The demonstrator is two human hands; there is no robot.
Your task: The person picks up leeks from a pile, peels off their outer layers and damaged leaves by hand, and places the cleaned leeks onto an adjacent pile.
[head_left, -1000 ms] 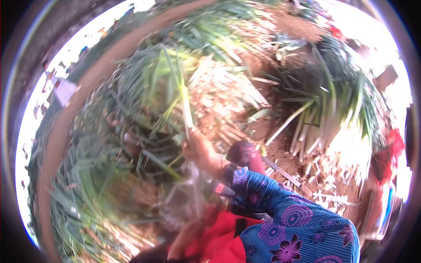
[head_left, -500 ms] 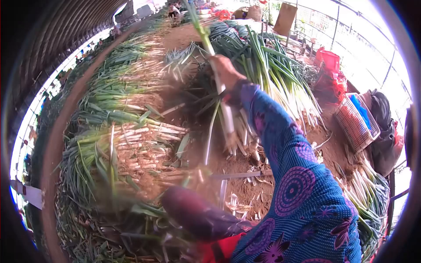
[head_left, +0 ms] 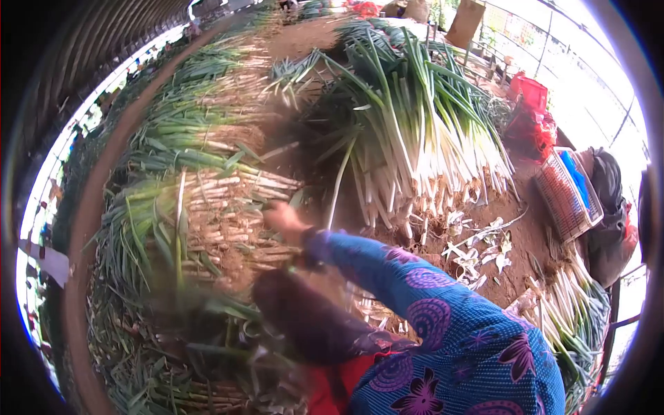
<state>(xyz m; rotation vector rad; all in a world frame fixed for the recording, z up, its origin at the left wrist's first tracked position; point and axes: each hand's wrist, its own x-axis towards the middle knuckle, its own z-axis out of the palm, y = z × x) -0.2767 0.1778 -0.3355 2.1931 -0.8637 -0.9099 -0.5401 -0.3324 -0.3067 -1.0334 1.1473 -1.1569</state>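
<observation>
My right hand (head_left: 285, 218), in a blue patterned sleeve (head_left: 429, 290), reaches left to the root ends of the unpeeled green onions (head_left: 214, 235). It is at the right edge of that soil-covered heap, and its fingers are too blurred to show whether they grip a stalk. Ahead and to the right, a bundle of cleaned green onions (head_left: 415, 138) leans with white stems towards me and green leaves away. My left hand is not in view. A dark-clad knee (head_left: 297, 311) shows below my right arm.
Peeled skins (head_left: 481, 252) litter the soil by the cleaned bundle. To the right stand a basket (head_left: 564, 197) with something blue in it, red plastic bags (head_left: 531, 114) and more green onions (head_left: 567, 311). Loose leaves (head_left: 152, 353) cover the near left ground.
My right hand held a green onion over the cleaned bundle; that stalk has left the hand. The hand has swung down and left to the unpeeled heap.
</observation>
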